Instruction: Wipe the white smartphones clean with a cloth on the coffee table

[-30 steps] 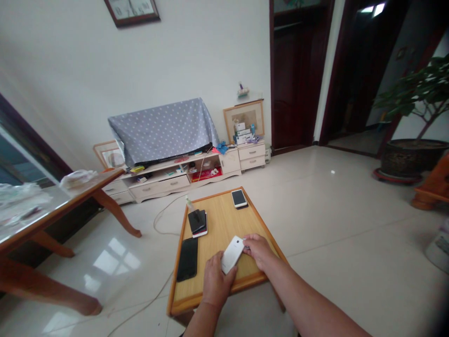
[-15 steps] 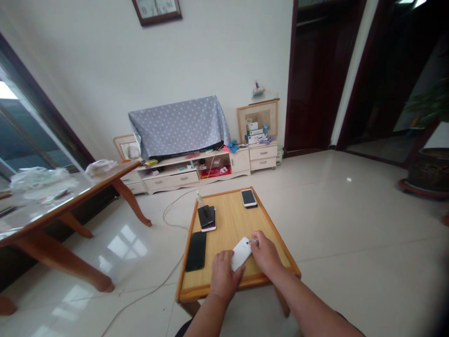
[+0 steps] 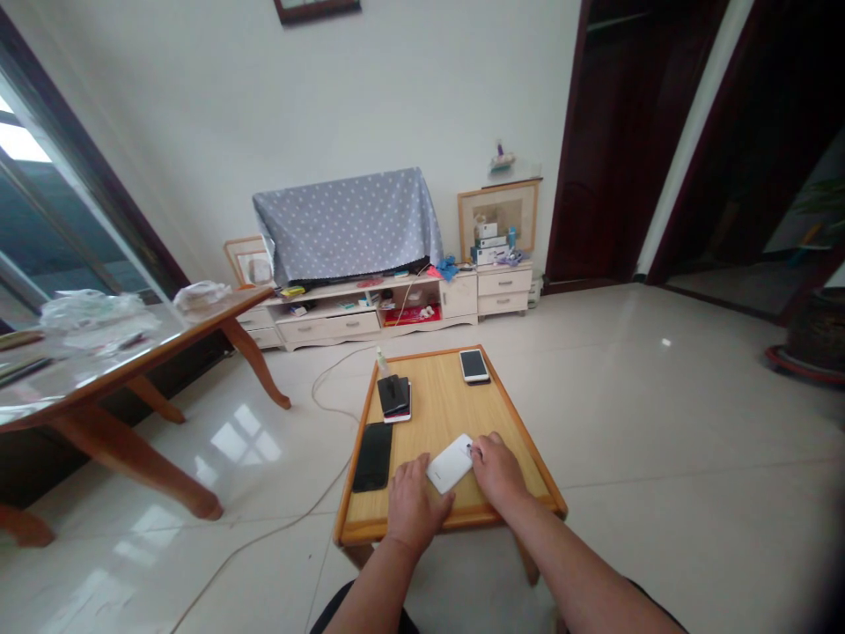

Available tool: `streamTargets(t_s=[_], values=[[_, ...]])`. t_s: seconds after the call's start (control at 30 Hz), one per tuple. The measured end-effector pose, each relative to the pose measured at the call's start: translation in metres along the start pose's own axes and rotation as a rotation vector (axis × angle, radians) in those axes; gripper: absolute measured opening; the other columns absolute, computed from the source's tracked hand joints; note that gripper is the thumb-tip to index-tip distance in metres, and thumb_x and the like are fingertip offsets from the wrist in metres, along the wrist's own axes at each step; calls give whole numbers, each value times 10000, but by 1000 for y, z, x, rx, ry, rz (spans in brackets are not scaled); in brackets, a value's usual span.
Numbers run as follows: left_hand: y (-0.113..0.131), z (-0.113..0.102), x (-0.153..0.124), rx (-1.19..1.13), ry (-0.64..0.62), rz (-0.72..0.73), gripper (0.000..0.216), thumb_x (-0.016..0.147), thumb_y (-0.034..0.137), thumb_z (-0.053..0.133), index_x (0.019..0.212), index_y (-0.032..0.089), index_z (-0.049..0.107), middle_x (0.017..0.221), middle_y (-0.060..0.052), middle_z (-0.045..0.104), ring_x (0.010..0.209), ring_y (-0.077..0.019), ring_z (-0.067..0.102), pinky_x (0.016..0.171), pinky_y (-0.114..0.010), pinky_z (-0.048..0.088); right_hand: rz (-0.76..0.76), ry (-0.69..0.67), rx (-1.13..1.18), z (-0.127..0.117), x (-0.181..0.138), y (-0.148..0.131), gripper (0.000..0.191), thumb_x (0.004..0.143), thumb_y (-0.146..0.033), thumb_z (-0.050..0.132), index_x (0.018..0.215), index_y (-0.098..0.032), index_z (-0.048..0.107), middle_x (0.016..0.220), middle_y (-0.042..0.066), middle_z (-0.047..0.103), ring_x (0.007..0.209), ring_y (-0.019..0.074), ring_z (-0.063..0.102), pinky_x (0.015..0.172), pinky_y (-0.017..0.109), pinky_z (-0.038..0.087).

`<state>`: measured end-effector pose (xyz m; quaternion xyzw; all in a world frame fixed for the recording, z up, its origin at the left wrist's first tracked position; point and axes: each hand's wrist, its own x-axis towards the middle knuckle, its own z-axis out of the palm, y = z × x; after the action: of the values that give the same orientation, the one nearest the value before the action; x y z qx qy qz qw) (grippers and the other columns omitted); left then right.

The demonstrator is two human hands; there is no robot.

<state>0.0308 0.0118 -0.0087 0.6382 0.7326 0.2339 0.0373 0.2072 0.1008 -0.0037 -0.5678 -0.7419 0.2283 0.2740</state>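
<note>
A white phone (image 3: 451, 461) lies back-up near the front edge of a small wooden table (image 3: 521, 440). My left hand (image 3: 414, 507) holds its near end with fingers curled around it. My right hand (image 3: 495, 467) pinches a small thing I cannot make out against the phone's far right edge. On the table's left side lies a black phone (image 3: 373, 455). Behind that is a short stack of phones (image 3: 394, 398). A white-framed phone (image 3: 473, 364) rests at the far right corner.
A small bottle (image 3: 381, 360) stands at the table's far left corner. A cable (image 3: 283, 527) trails over the tiled floor to the left. A glass-topped wooden table (image 3: 112, 370) stands at left. A low TV cabinet (image 3: 370, 313) runs along the far wall.
The view has swung left and tilted down a little. The white phone has been lowered and now lies flatter on the table, both hands still on it.
</note>
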Motion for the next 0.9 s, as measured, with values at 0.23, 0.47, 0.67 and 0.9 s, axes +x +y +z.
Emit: streamTargets(t_s=[0.23,0.47,0.67,0.9], values=[[-10,3,0,-22,-2,-25,580,774,291,622,1328,203,474,1238,-99,628,1172,-258,536,970,-363,358,-278,-154,16,11,-45,-39,270,971,-298,463,929,-230,720,1025,68,691,1026,230,576,977,325,405],[-10,3,-1,-17,14,-16,539,764,327,637,1273,204,510,1216,-103,629,1183,-281,531,989,-388,358,-305,-222,-64,8,-34,-24,462,1009,-392,374,1387,-214,572,1471,106,522,1444,297,334,1212,501,146],[-10,2,-1,-11,16,-19,536,770,362,639,1270,216,513,1217,-104,629,1170,-285,536,990,-397,359,-197,-225,-110,11,-35,-25,495,1003,-501,368,1449,-333,498,1537,35,439,1509,330,162,1179,641,-32],[-8,0,-1,-29,16,-33,540,770,347,632,1278,215,502,1215,-106,637,1164,-292,542,994,-407,358,-181,-293,-139,4,-29,-31,497,1015,-531,309,1467,-387,456,1551,-24,413,1522,332,72,1145,677,-111]])
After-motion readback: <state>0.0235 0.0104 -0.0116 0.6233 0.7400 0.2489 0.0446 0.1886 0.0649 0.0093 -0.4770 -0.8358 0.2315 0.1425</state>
